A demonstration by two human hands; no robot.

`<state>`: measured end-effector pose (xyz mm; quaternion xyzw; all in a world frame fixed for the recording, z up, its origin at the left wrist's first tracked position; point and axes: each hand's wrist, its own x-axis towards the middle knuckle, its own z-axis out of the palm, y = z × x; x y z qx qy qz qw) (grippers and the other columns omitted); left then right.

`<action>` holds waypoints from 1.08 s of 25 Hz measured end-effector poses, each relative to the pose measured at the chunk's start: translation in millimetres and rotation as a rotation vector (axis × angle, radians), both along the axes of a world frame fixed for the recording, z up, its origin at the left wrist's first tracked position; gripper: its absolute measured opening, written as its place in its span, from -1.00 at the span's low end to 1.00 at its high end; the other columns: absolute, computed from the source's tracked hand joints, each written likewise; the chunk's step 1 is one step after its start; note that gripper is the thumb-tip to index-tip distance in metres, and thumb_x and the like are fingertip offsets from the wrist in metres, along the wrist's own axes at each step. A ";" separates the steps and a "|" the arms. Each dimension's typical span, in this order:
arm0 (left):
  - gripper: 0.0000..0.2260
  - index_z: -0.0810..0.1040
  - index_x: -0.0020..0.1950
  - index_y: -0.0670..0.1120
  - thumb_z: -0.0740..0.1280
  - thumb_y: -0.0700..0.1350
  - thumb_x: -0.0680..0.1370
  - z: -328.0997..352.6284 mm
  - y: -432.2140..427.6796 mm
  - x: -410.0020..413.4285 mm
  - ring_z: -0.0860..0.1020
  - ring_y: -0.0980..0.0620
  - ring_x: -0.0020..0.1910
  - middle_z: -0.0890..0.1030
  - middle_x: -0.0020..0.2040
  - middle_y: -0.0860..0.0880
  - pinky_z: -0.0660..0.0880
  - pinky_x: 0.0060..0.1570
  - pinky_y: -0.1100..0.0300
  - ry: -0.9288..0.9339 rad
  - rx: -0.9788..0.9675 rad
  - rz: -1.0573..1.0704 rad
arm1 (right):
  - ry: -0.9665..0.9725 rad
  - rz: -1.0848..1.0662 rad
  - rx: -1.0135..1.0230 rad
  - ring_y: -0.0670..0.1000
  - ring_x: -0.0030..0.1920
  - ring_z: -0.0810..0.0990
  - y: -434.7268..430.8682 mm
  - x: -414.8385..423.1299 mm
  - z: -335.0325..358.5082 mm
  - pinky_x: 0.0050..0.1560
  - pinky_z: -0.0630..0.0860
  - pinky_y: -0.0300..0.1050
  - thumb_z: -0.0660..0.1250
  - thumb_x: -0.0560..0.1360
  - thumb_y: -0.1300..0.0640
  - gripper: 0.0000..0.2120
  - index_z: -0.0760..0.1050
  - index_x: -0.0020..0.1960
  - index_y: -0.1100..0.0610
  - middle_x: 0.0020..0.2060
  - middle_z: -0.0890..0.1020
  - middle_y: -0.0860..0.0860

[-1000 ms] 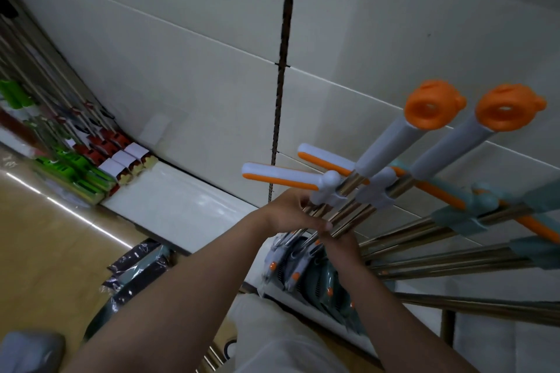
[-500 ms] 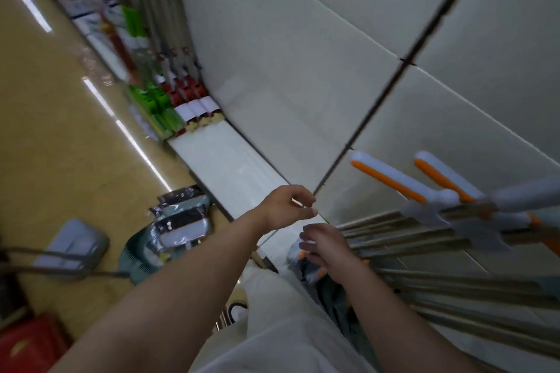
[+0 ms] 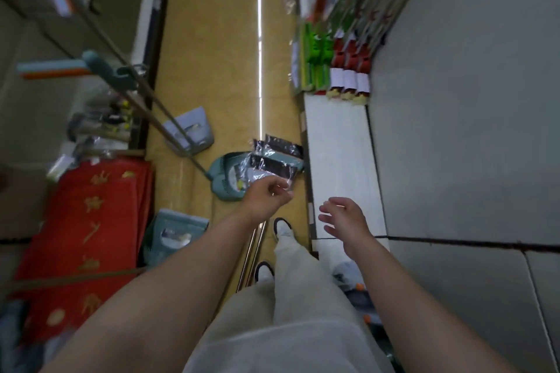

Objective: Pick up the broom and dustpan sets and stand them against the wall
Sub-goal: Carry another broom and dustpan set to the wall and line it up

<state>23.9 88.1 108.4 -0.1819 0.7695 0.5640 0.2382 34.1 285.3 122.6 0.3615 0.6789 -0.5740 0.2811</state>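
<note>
A teal broom and dustpan set (image 3: 233, 172) wrapped in plastic lies on the yellow floor just beyond my left hand (image 3: 266, 195), its metal pole running up to the left. My left hand hovers over it with loosely curled fingers and holds nothing. Empty too, my right hand (image 3: 344, 216) has its fingers spread above the white ledge (image 3: 339, 142) at the foot of the tiled wall (image 3: 469, 130). A grey-blue dustpan set (image 3: 194, 130) stands further left, and a teal dustpan (image 3: 169, 235) lies near my left forearm. Two metal poles (image 3: 253, 248) lie by my feet.
Green and red mop or broom packs (image 3: 333, 70) lean against the wall at the far end of the ledge. A red cloth-covered stack (image 3: 88, 221) fills the left side. Shelving and clutter (image 3: 100, 118) stand at the far left. The yellow floor aisle (image 3: 230, 54) runs ahead.
My view has swung from the wall and the orange-handled sets down to the floor. Both hands have let go of the poles and now hang empty over the floor and ledge.
</note>
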 end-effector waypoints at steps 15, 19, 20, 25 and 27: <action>-0.82 0.64 0.08 -0.08 0.49 -0.13 0.50 -277.8 -112.0 -39.9 0.56 0.07 -0.08 0.61 -0.07 0.06 0.50 -0.01 0.20 -0.313 -0.170 0.459 | 0.047 0.658 0.235 0.04 0.03 0.65 -101.9 -141.6 -297.1 0.13 0.59 0.12 0.36 0.51 0.01 -0.72 0.49 0.21 -0.05 -0.02 0.64 -0.07; -0.83 0.64 0.07 -0.04 0.50 -0.11 0.50 -362.2 -120.5 -24.3 0.58 0.03 0.00 0.62 -0.01 0.06 0.52 0.12 0.13 -0.371 -0.214 0.431 | 0.142 0.924 0.287 0.04 0.11 0.58 -115.1 -140.4 -378.9 0.16 0.55 0.05 0.33 0.57 0.03 -0.69 0.47 0.30 0.03 0.11 0.60 -0.02; -0.84 0.65 0.05 -0.04 0.50 -0.11 0.50 -385.3 -119.4 -17.6 0.59 0.02 0.02 0.62 0.02 0.05 0.52 0.14 0.12 -0.384 -0.224 0.426 | 0.162 0.988 0.306 0.07 0.14 0.58 -115.3 -135.1 -403.6 0.17 0.54 0.05 0.34 0.57 0.05 -0.67 0.48 0.31 0.06 0.15 0.61 0.02; -0.76 0.63 0.17 -0.03 0.48 -0.09 0.51 -471.9 -108.2 19.1 0.56 0.01 0.15 0.61 0.15 0.03 0.50 0.21 0.08 -0.487 -0.246 0.401 | 0.239 1.245 0.332 0.13 0.22 0.53 -110.4 -106.0 -494.9 0.16 0.48 0.00 0.35 0.56 0.12 -0.67 0.49 0.31 0.17 0.23 0.58 0.15; -0.70 0.59 0.24 -0.01 0.48 -0.09 0.51 -506.8 -101.9 37.3 0.54 0.00 0.20 0.59 0.20 0.02 0.51 0.26 0.03 -0.525 -0.251 0.384 | 0.231 1.271 0.333 0.12 0.28 0.49 -108.9 -95.8 -526.0 0.20 0.43 -0.03 0.35 0.57 0.11 -0.65 0.47 0.33 0.14 0.28 0.54 0.13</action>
